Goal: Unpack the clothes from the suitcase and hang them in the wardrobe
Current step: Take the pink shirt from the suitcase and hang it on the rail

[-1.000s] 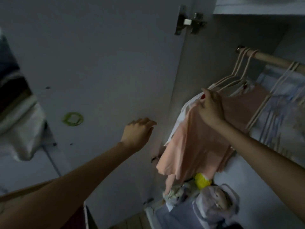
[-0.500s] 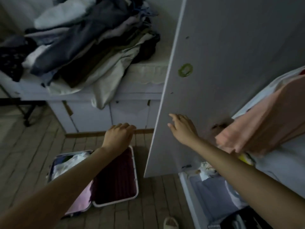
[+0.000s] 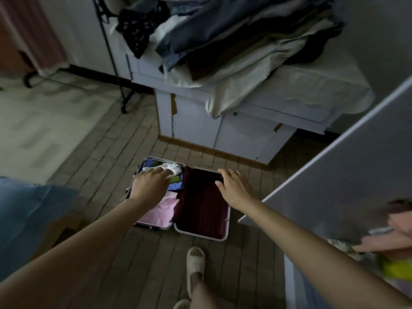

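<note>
Dim tiled floor (image 3: 124,264) ran from the cabinet down to the person's slippered foot (image 3: 195,262), and on it, just ahead of that foot, a suitcase (image 3: 225,228) lay flat and fully opened, presumably set there so both halves could be reached from the wardrobe. Its right half showed only dark red lining (image 3: 200,208); its left half held the remaining clothes: a folded pink garment (image 3: 159,211) nearest the person, something blue and green beyond it, and a crumpled white piece (image 3: 172,168) at the far end. The left hand (image 3: 149,186) reached out over the packed half, fingers loosely extended toward the white piece and holding nothing; whether the fingertips touched the cloth I could not tell. The right hand (image 3: 233,187), a ring on one finger, hung spread and empty over the far part of the lined half. I judged both arms were going down for the next garment. To the right stood the open wardrobe door (image 3: 334,170), with peach cloth (image 3: 399,228) visible past its edge. Behind the suitcase, a white cabinet's surface (image 3: 312,85) carried a heap of dark and pale clothing (image 3: 234,34), and a black stand (image 3: 116,70) stood to the left.
</note>
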